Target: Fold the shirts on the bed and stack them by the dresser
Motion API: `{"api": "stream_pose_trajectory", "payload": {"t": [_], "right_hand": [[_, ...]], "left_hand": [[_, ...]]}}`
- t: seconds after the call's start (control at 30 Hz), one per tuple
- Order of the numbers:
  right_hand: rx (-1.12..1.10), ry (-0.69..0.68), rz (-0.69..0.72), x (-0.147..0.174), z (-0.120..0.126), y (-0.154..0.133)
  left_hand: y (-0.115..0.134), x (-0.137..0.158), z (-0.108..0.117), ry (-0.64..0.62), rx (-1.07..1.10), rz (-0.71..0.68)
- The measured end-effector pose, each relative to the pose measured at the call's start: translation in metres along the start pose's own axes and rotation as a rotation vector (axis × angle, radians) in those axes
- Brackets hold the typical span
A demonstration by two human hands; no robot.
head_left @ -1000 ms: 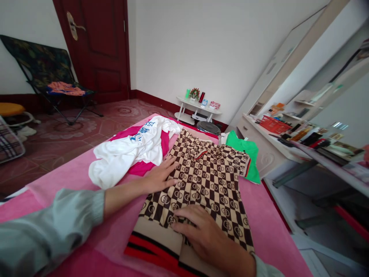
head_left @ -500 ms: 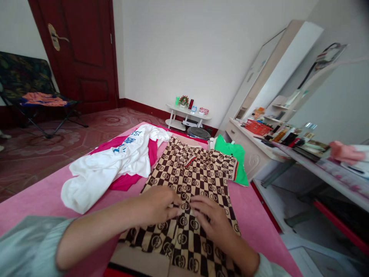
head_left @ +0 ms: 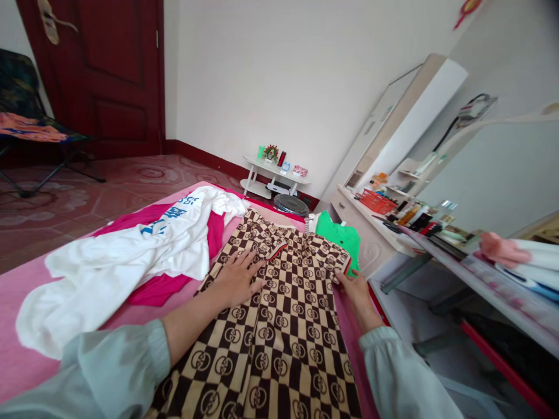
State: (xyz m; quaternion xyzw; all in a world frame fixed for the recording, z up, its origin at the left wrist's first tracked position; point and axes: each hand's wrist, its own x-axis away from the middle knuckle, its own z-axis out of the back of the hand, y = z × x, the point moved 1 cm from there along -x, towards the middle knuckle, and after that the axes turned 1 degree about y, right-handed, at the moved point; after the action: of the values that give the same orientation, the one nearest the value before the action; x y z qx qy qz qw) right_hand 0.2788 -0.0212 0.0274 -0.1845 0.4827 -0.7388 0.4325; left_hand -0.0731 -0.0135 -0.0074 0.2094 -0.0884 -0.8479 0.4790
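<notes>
A brown-and-beige checkered polo shirt (head_left: 283,314) with a round printed motif lies spread on the pink bed cover (head_left: 26,302). My left hand (head_left: 238,279) rests flat on its left side, fingers spread, just below the folded-in left sleeve (head_left: 275,250). At the shirt's right edge, my right hand (head_left: 354,288) has its thumb and fingers around the cuff of the right sleeve (head_left: 340,259). The fingertips there are partly hidden. A green garment (head_left: 338,233) lies just beyond that sleeve.
White clothing (head_left: 126,256) with blue lettering lies over a magenta cloth (head_left: 161,291) on the left. A dressing table (head_left: 371,224) with a red basket (head_left: 378,202) and bottles stands to the right. Beyond the bed are a small white table (head_left: 275,169) and a folding chair (head_left: 39,134).
Both hands have left the shirt's middle front. The left moved up and flattened on the cloth; the right went out to the right sleeve cuff. The view has shifted too.
</notes>
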Motion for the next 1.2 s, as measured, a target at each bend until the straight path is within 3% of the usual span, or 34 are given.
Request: {"api": "stream_pose_trajectory", "payload": {"t": [0.1, 0.23, 0.43, 0.47, 0.53, 0.6, 0.7, 0.83, 0.93, 1.07, 1.2], "right_hand": [[-0.069, -0.045, -0.111, 0.001, -0.01, -0.011], [-0.079, -0.059, -0.102, -0.003, -0.015, -0.035], [-0.173, -0.131, 0.031, 0.008, -0.051, -0.12], [-0.216, -0.194, 0.083, 0.018, -0.06, -0.137], [-0.332, -0.491, 0.234, 0.045, -0.076, -0.164], [-0.312, -0.643, 0.295, 0.075, -0.08, -0.175], [-0.084, -0.704, 0.365, 0.116, -0.059, -0.153], [0.333, -0.594, 0.476, 0.161, -0.004, -0.087], [0.514, -0.552, 0.532, 0.195, 0.033, -0.049], [0.677, -0.533, 0.45, 0.229, 0.062, -0.027], [0.761, -0.549, 0.385, 0.238, 0.071, -0.02]], "left_hand": [[0.002, 0.0, 0.002, 0.0, 0.018, 0.017], [0.001, -0.001, 0.001, 0.0, 0.041, 0.02], [-0.003, 0.002, 0.01, 0.086, 0.181, 0.052], [-0.006, 0.002, 0.012, 0.127, 0.241, 0.07], [-0.012, 0.001, 0.016, 0.229, 0.381, 0.116], [-0.019, -0.001, 0.017, 0.314, 0.511, 0.172], [-0.027, -0.004, 0.014, 0.352, 0.606, 0.216], [-0.027, -0.004, 0.01, 0.351, 0.56, 0.148], [-0.023, -0.003, 0.011, 0.348, 0.489, 0.109], [-0.014, -0.005, 0.02, 0.31, 0.25, 0.071], [0.003, -0.016, 0.033, 0.205, -0.069, -0.124]]}}
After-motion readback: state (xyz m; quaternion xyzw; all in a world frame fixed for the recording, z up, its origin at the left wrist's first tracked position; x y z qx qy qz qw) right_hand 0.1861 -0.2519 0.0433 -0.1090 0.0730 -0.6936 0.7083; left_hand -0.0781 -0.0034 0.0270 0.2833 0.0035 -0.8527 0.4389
